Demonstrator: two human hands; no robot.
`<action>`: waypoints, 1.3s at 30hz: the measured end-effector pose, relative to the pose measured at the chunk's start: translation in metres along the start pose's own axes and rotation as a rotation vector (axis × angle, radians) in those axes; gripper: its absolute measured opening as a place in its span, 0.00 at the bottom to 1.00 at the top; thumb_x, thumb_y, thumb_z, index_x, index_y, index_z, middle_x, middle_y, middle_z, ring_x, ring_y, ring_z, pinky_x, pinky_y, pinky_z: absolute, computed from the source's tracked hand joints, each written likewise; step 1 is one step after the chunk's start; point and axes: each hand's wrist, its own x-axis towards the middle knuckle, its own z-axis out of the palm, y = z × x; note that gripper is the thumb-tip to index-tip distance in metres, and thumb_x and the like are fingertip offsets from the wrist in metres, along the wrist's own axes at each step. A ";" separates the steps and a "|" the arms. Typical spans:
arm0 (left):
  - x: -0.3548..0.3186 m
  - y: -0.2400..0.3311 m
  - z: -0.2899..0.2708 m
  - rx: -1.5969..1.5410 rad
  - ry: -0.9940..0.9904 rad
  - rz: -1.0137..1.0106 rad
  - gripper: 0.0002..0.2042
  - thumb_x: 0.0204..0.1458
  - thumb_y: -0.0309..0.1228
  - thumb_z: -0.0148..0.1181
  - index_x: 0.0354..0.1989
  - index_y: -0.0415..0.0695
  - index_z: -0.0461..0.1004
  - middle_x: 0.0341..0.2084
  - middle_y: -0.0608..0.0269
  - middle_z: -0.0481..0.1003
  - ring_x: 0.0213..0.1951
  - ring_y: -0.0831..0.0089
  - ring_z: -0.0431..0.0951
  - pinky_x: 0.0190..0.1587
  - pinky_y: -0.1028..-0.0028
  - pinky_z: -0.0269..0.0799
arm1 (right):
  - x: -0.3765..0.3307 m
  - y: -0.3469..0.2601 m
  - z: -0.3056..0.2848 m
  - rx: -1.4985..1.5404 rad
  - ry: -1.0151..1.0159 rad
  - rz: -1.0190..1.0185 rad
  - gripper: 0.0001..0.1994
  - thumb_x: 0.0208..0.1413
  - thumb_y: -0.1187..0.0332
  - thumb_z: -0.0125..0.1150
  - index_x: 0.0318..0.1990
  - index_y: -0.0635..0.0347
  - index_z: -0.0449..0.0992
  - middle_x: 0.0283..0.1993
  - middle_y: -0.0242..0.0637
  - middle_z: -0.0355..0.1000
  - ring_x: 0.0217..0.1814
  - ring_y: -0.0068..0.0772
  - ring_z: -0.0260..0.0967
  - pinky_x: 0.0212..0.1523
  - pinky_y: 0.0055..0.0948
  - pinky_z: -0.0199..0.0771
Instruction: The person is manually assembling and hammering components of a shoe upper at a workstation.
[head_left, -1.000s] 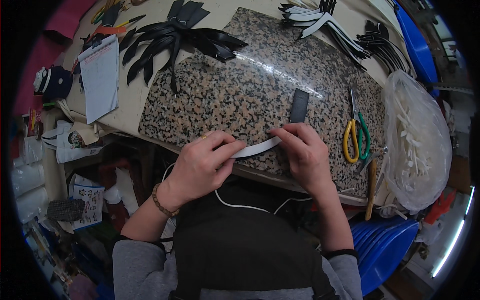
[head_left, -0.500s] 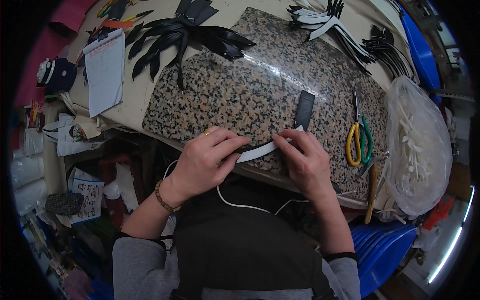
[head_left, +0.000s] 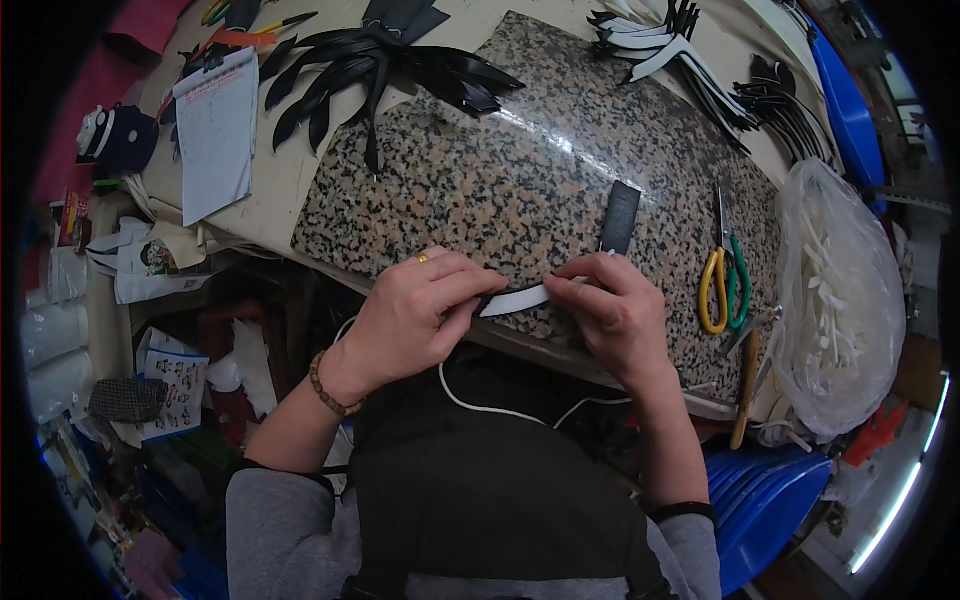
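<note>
Between my hands a curved strip (head_left: pixel 516 301), white on its face with a black edge, spans the front edge of the stone slab. My left hand (head_left: pixel 418 308) pinches its left end between thumb and fingertips. At the other end, the thumb and fingers of my right hand (head_left: pixel 612 312) close on the strip and cover that end. Just beyond the right hand lies a flat dark strip (head_left: pixel 621 215) on the speckled stone slab (head_left: pixel 450 190); its near end is hidden behind my fingers.
Scissors with yellow and green handles (head_left: pixel 725 285), a wooden-handled hammer (head_left: pixel 746 385) and a clear bag of white strips (head_left: pixel 838 300) are at the right. Bundles of black strips (head_left: pixel 375 75) and white strips (head_left: pixel 670 50) lie at the back. A notepad (head_left: pixel 215 140) rests at left.
My right hand's fingers have shifted slightly along the strip and curled in more, hiding more of its right end. The left hand keeps its pinch. The whole view has shifted a little.
</note>
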 end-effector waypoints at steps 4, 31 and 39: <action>0.000 0.000 -0.002 0.039 0.006 0.043 0.15 0.48 0.16 0.67 0.45 0.40 0.84 0.37 0.57 0.82 0.38 0.59 0.82 0.42 0.66 0.77 | 0.002 -0.003 0.000 0.022 -0.018 0.034 0.10 0.51 0.73 0.72 0.41 0.49 0.87 0.40 0.25 0.78 0.36 0.31 0.76 0.36 0.33 0.78; -0.014 0.024 0.004 0.598 -0.132 0.165 0.18 0.48 0.28 0.71 0.50 0.50 0.84 0.46 0.68 0.77 0.46 0.66 0.77 0.45 0.65 0.74 | 0.033 -0.031 0.002 0.116 -0.200 0.507 0.06 0.47 0.67 0.78 0.32 0.52 0.87 0.38 0.35 0.78 0.40 0.45 0.77 0.43 0.43 0.78; -0.003 0.038 -0.001 0.597 -0.116 0.183 0.15 0.49 0.31 0.73 0.47 0.47 0.83 0.53 0.62 0.75 0.56 0.59 0.74 0.58 0.58 0.67 | -0.075 -0.026 -0.059 0.255 0.851 0.516 0.07 0.60 0.75 0.73 0.39 0.63 0.79 0.36 0.28 0.74 0.35 0.15 0.70 0.36 0.20 0.70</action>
